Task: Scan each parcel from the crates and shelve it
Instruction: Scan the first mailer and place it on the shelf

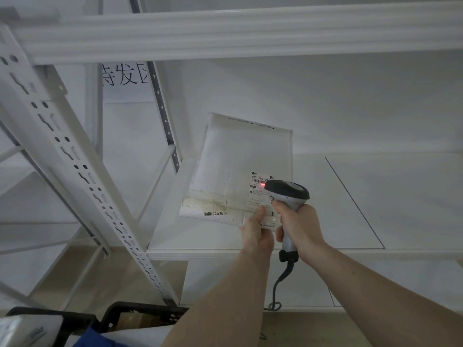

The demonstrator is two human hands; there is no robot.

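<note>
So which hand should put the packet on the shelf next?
The left hand, I'd guess. It already pinches the packet by its bottom edge, right above the shelf. The right hand is busy gripping the scanner.

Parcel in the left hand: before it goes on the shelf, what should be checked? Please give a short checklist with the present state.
1. Left hand grips the white parcel at its lower edge: ok.
2. Right hand holds the scanner, aimed at the label: ok.
3. Red light falls on the barcode: ok.
4. Scan registered: cannot tell.
5. Shelf board behind the parcel has free room: ok.
6. Scanner cable hangs clear of the parcel: ok.
</note>
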